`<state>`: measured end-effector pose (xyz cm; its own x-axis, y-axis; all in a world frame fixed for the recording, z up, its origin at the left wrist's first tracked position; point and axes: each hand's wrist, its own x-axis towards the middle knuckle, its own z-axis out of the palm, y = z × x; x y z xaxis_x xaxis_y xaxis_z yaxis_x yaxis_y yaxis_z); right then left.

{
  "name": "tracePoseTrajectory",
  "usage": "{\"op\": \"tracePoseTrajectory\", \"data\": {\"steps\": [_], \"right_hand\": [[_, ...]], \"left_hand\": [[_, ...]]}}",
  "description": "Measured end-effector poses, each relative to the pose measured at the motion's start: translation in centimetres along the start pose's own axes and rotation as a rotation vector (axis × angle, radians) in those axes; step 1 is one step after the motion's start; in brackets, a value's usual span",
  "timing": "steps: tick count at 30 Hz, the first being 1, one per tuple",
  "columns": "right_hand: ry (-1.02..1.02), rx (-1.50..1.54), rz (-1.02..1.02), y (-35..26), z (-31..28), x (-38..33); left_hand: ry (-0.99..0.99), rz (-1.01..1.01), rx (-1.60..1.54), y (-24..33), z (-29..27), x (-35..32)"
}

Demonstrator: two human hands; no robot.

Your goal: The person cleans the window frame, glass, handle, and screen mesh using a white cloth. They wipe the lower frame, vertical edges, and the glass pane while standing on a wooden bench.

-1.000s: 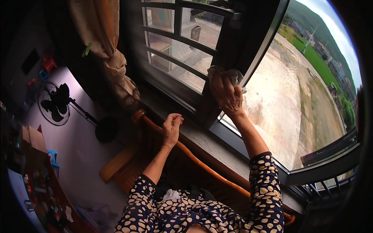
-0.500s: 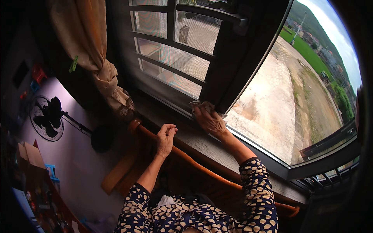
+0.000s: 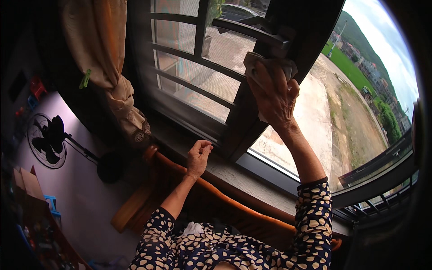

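My right hand presses a crumpled greyish cloth against the dark frame of the window, just below the black window handle. Its fingers are bent over the cloth, part of which shows on both sides of them. My left hand hovers over the sill, beside the lower edge of the screened window panel. Its fingers are curled in toward the thumb, and whether anything is inside them I cannot make out.
A wooden bench back runs between me and the rough sill. A knotted beige curtain with a green clip hangs on the left. Beyond it, a black standing fan is on the floor. Dark bars are at lower right.
My right hand has moved with the cloth from the frame's bottom corner up to below the handle. My left hand has shifted slightly right, still curled.
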<state>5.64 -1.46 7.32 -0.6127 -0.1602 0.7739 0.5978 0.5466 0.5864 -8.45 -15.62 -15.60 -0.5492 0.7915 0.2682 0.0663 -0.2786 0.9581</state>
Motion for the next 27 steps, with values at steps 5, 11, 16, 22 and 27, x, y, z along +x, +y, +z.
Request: {"op": "tracePoseTrajectory", "data": {"steps": [5,11,16,22,27], "right_hand": [[-0.065,0.037,-0.059,-3.1,1.7,-3.7],[-0.185,0.027,-0.138,-7.4,3.1,-9.7],[-0.222,0.040,-0.182,-9.9,4.1,-13.4],[-0.281,0.006,-0.254,-13.0,5.6,-18.0],[-0.442,0.092,-0.462,-14.9,5.7,-20.7]], "left_hand": [[-0.015,-0.027,0.014,-2.0,0.2,0.3],[0.012,-0.081,0.043,-3.0,-0.8,0.3],[0.050,-0.118,0.039,-3.6,-1.9,-0.8],[0.071,-0.174,0.009,-4.8,-2.8,-3.3],[0.105,-0.160,0.027,-5.0,-3.6,-5.1]]}}
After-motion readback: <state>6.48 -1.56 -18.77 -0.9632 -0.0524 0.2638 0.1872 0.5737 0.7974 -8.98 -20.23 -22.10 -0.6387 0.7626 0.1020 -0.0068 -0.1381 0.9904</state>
